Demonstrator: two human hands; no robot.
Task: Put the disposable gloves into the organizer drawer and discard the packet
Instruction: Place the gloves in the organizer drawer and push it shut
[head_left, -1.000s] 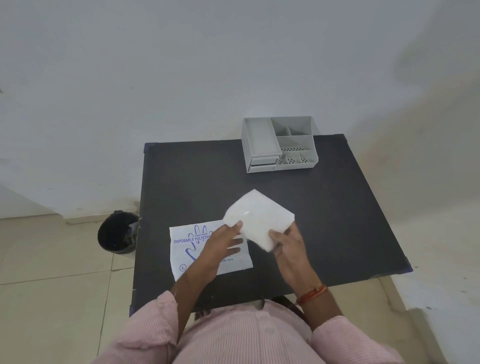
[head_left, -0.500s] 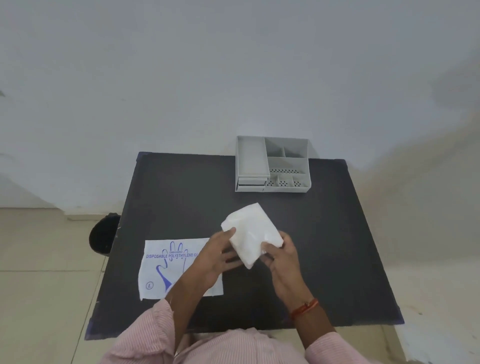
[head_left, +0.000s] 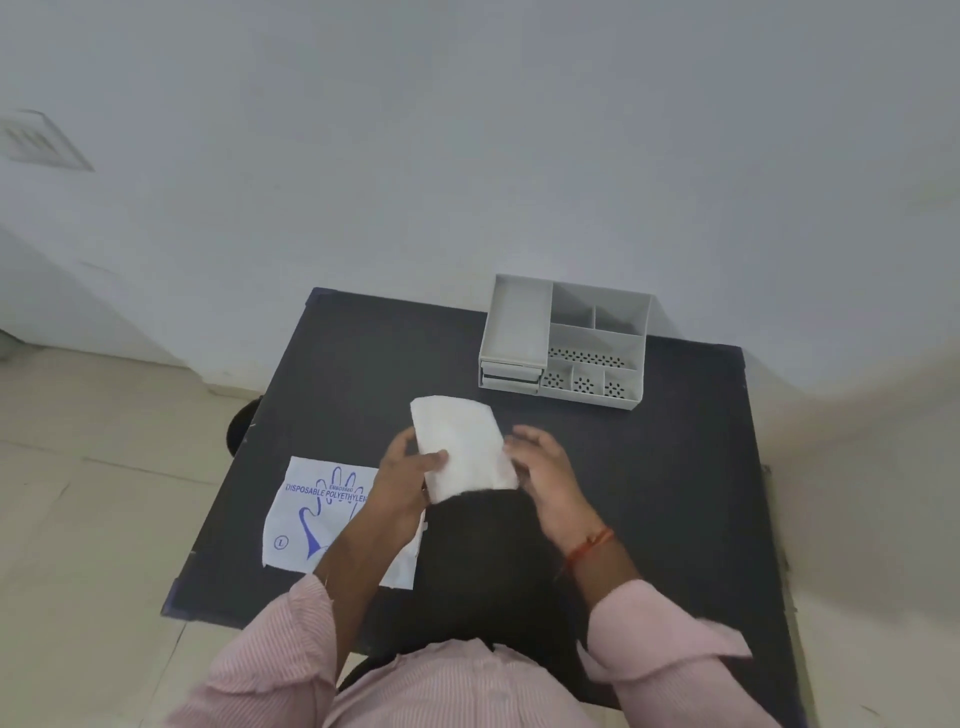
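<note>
We find the organizer (head_left: 566, 343) at the far right of the table (head_left: 675, 493), the packet (head_left: 311, 514) flat at its near left, the gloves (head_left: 462, 447) over its centre, and the bin (head_left: 241, 431) on the floor to its left.

A black bench (head_left: 649, 493) stands against a plain white wall (head_left: 467, 130). Beige floor tiles (head_left: 104, 493) lie around it; a vent grille (head_left: 39, 140) sits upper left.

The table (head_left: 675, 493) top is smooth matt black. On it, the folded gloves (head_left: 460, 447) look like thin, milky, faintly crinkled plastic film, the packet (head_left: 311, 514) like smooth white blue-printed plastic, and the organizer (head_left: 519, 332) like matt grey moulded plastic, partly perforated
</note>
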